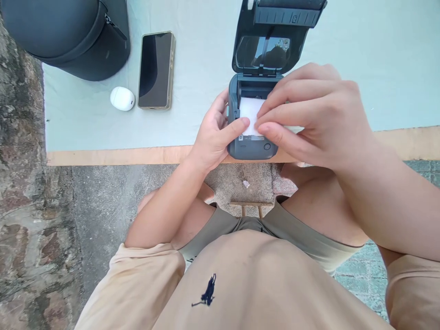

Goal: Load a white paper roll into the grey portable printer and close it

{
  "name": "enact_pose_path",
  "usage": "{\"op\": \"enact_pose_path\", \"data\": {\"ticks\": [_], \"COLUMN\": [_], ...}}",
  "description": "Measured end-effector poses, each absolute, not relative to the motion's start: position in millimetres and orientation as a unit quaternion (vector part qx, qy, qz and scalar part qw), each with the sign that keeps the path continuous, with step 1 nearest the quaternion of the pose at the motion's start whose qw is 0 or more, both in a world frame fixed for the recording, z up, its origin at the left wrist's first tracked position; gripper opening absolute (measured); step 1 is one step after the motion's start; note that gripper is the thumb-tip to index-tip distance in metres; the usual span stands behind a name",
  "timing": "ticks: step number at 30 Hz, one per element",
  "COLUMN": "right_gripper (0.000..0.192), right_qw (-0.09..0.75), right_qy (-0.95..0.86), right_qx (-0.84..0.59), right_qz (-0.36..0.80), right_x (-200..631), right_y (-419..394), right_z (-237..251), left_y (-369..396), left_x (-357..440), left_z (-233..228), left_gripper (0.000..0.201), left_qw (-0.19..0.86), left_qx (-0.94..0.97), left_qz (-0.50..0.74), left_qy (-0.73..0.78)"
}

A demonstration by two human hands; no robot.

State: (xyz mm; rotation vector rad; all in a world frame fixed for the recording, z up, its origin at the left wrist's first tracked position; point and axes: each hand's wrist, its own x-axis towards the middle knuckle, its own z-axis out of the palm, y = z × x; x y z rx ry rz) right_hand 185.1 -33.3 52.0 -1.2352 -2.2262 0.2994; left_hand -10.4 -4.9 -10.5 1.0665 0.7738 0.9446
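A small dark grey portable printer (253, 150) sits at the table's front edge, its hinged lid (273, 30) swung up and back. White paper (249, 112) lies over the printer's inner bay; how far it goes inside is hidden. My left hand (213, 133) grips the printer's left side, with the thumb resting on the paper. From the right, my right hand (316, 112) reaches across the printer, thumb and fingertips pinched together at the paper's right edge. Those fingers cover part of the bay.
A phone (156, 71) with a dark screen lies to the left on the pale cloth-covered table (199, 55). Beside it is a white earbud case (123, 98). A large black zippered case (79, 36) stands at the far left. A stone wall (30, 220) borders the left side.
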Motion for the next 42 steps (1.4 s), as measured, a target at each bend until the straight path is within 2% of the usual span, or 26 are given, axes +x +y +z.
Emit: {"op": "enact_pose_path", "data": {"ticks": [5, 8, 11, 14, 17, 19, 24, 27, 30, 34, 38, 42], "right_gripper": [0.016, 0.026, 0.034, 0.029, 0.024, 0.026, 0.032, 0.033, 0.037, 0.058, 0.045, 0.028], "right_qw": [0.269, 0.264, 0.263, 0.272, 0.264, 0.257, 0.236, 0.234, 0.271, 0.385, 0.464, 0.424], "right_qy": [-0.811, -0.819, -0.84, -0.832, -0.821, -0.828, -0.852, -0.839, -0.824, -0.768, -0.739, -0.76], "right_qx": [-0.511, -0.502, -0.468, -0.481, -0.507, -0.498, -0.467, -0.491, -0.498, -0.512, -0.48, -0.487], "right_qz": [0.092, 0.087, 0.071, 0.044, 0.006, -0.012, -0.009, -0.007, -0.004, 0.016, 0.088, 0.072], "right_x": [193, 196, 198, 196, 195, 196, 196, 196, 200, 209, 211, 208], "right_y": [-34, -36, -37, -39, -39, -40, -42, -43, -41, -34, -28, -29], "right_z": [49, 47, 46, 45, 44, 44, 45, 50, 55, 56, 57, 63], "left_y": [-2, -1, -2, 1, 12, 20, 23, 20, 19, 22, 23, 22], "left_x": [-14, -14, -13, -13, -16, -19, -21, -20, -21, -24, -27, -27], "left_z": [-16, -16, -15, -23, -43, -56, -61, -56, -54, -59, -64, -63], "left_gripper": [0.089, 0.098, 0.092, 0.084, 0.099, 0.104, 0.094, 0.101, 0.109, 0.121, 0.127, 0.125], "left_qw": [0.691, 0.693, 0.695, 0.686, 0.685, 0.681, 0.66, 0.651, 0.635, 0.591, 0.563, 0.565], "left_qx": [0.485, 0.488, 0.483, 0.492, 0.523, 0.55, 0.577, 0.592, 0.614, 0.662, 0.692, 0.694], "left_qz": [0.415, 0.407, 0.411, 0.422, 0.418, 0.41, 0.412, 0.402, 0.396, 0.388, 0.387, 0.388], "left_qy": [0.338, 0.341, 0.339, 0.331, 0.287, 0.258, 0.247, 0.254, 0.252, 0.249, 0.232, 0.22]}}
